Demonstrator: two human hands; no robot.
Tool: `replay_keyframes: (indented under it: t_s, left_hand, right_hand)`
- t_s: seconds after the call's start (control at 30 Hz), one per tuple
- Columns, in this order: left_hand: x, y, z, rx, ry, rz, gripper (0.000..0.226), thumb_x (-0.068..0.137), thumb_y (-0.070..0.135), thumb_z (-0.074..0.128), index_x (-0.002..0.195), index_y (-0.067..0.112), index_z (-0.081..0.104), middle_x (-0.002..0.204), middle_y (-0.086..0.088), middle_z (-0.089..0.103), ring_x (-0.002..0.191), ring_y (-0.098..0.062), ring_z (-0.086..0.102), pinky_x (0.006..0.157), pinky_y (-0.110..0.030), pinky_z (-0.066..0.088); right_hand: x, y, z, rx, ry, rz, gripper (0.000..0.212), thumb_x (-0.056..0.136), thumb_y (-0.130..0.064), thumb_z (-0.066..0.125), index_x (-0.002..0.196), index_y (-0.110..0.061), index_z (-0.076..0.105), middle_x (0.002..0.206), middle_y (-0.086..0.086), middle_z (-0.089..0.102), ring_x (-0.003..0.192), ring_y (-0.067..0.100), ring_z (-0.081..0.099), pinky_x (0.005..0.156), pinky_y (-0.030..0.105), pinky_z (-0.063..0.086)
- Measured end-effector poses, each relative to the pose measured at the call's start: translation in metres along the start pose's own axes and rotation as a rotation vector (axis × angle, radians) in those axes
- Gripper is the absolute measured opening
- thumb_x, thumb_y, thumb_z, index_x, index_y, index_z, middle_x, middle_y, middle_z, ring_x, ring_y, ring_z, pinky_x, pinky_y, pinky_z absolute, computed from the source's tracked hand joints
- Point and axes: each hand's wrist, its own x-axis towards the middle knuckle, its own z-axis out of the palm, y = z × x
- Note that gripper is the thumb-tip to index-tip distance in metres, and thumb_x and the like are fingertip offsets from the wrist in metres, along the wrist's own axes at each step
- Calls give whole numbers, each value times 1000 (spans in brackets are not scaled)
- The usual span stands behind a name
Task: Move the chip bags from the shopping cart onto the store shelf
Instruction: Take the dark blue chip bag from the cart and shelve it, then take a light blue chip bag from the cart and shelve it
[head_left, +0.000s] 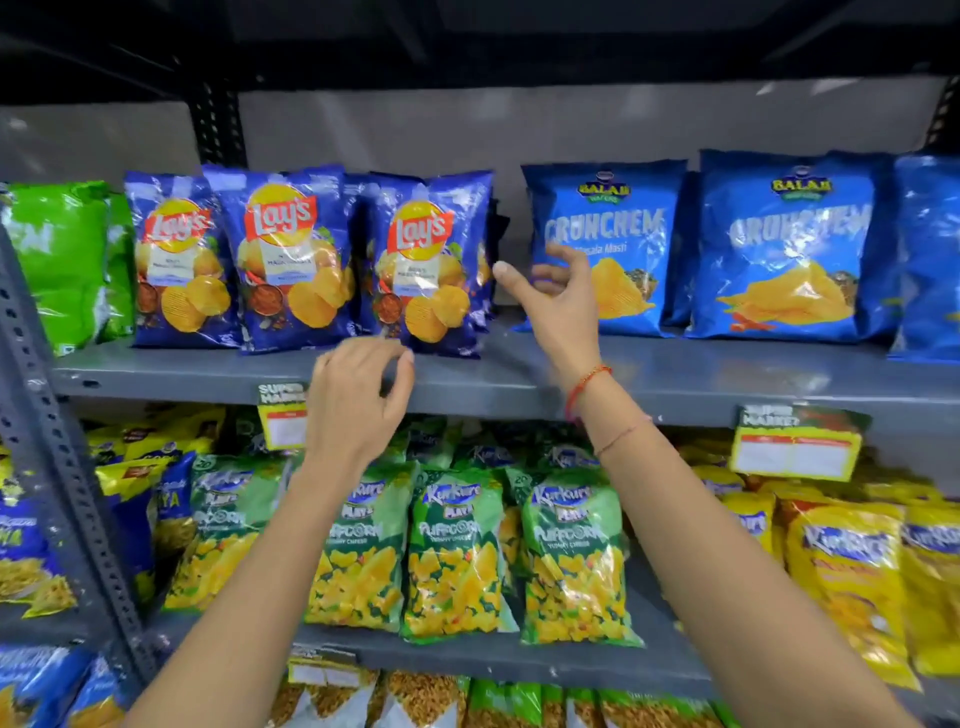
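Three dark blue Lay's chip bags stand upright in a row on the grey upper shelf (519, 371); the rightmost Lay's bag (428, 265) is closest to my hands. My left hand (358, 400) hovers just below and in front of that bag, fingers curled and apart, holding nothing. My right hand (553, 301) is raised to the right of the bag, fingers spread, empty, in the gap before a light blue Crunchem bag (605, 244). The shopping cart is out of view.
More Crunchem bags (789, 244) fill the shelf's right side and green bags (62, 260) the left. Green Kurkure Puffcorn bags (457, 551) and yellow Kurkure bags (852, 582) crowd the lower shelf. Price tags (795, 441) hang from the shelf edge. A perforated upright (57, 441) stands at left.
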Motion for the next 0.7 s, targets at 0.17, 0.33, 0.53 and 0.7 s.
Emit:
replay_keyframes:
  t_s: [0.17,0.33,0.53,0.7]
  left_hand:
    - [-20,89,32,-255,65,91,26,91,21,48,89,5,68,94,-10,72,93,-26,62,84,-37,46]
    - [-74,200,88,-539,-64,215,25,91,17,50,87,2,69,92,-13,72,91,-24,62,88,-27,42]
    - [-153,322,164,-759,-446,304,27,92,21,49,90,2,69,91,-12,72,91,-28,63,87,-31,42]
    - [-217,392,213,-841,-779,340,24,88,20,51,87,2,67,86,-15,71,84,-31,63,76,-32,40]
  right_hand:
    - [-49,-5,-100,-74,178,-101,40,78,-22,77,108,-20,51,96,0,59,90,11,58,77,10,45]
    - [-113,10,-228,-253,376,-51,33,77,-25,74,102,-29,53,91,-9,60,88,9,58,79,26,49]
    - [-223,52,-372,-412,663,191,25,81,-22,73,96,-30,55,92,-2,61,86,14,59,75,16,48]
    - [-317,103,-453,-538,822,475,22,82,-18,73,94,-23,55,90,1,61,79,10,57,66,6,44]
